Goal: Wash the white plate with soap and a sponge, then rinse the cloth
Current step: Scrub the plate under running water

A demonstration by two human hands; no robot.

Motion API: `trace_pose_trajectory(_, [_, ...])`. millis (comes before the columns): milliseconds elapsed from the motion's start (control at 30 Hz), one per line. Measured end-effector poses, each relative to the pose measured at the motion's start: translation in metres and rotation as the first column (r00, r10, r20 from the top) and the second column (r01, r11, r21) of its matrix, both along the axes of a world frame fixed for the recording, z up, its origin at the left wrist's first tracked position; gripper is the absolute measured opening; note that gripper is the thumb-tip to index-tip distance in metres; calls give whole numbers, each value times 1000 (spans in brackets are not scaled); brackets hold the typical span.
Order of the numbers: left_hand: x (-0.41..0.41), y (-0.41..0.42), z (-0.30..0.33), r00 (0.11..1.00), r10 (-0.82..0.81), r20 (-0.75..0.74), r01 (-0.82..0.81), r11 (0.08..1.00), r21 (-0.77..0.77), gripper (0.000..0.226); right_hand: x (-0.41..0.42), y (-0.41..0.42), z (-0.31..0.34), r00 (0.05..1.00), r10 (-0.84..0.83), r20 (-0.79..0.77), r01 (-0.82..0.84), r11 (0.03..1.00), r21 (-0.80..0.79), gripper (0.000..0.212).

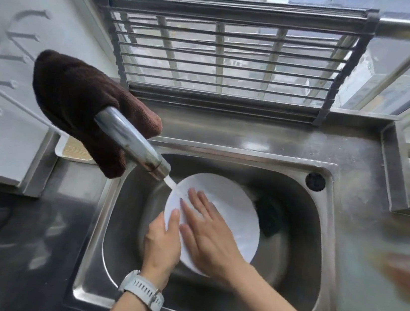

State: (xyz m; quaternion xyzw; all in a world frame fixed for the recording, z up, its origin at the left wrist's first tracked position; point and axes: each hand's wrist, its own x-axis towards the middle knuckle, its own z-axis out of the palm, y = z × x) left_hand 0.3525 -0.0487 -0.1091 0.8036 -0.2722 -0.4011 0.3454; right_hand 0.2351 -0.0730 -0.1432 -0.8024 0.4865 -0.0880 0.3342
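Two hands are working in the steel sink point(294, 279). Your left hand point(161, 243), a white watch point(143, 290) on its wrist, is gripping the white plate point(231, 205) by its near-left rim, thumb curled over the edge. Your right hand point(208, 230) is lying flat on the plate's face, fingers straight, holding nothing. Water is running from the faucet point(133, 140) onto the plate's far-left edge. A dark sponge point(268, 219) is sitting just behind the plate. A brown cloth point(75, 101) is hanging over the faucet.
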Motion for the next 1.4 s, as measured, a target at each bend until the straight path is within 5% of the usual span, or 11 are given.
trace_pose_trajectory(200, [16, 3, 13, 992, 61, -112, -68, 996, -54, 35, -39, -1, -23, 949, -91, -301, 112, 992, 52, 66])
trace_pose_trajectory(367, [-5, -3, 4, 970, 88, -228, -93, 996, -13, 45, -16, 27, 26, 981, 188, -39, -183, 978, 99, 56])
trace_pose_trajectory(467, [-11, 1, 0, 959, 148, -242, -144, 989, 33, 57, -7, -22, 8, 979, 122, -164, -138, 986, -90, 57])
trace_pose_trajectory(600, [6, -4, -5, 945, 168, -281, -181, 983, -18, 44, -54, -22, -13, 916, -115, -384, 109, 993, -37, 64])
trace_pose_trajectory(767, [8, -2, -6, 940, 125, -317, -145, 989, -38, 20, -33, 19, 11, 967, 138, -213, -145, 989, -19, 59])
trace_pose_trajectory(933, [18, 7, 2, 888, 190, -420, -206, 979, 8, 26, -45, -29, 10, 929, -266, -255, 204, 948, -246, 57])
trace_pose_trajectory(1100, [3, 8, -14, 869, 296, -396, -248, 954, 169, 30, -65, -2, 46, 762, -609, 221, 576, 793, 199, 72])
trace_pose_trajectory(1233, [-24, 10, -18, 705, 470, -531, -276, 872, 405, 23, -28, 4, 82, 707, -600, 375, 493, 798, 348, 70])
trace_pose_trajectory(1400, [-32, 18, -5, 273, 701, -658, -384, 707, 594, 32, 26, -31, 96, 722, -553, 417, 291, 788, 542, 75])
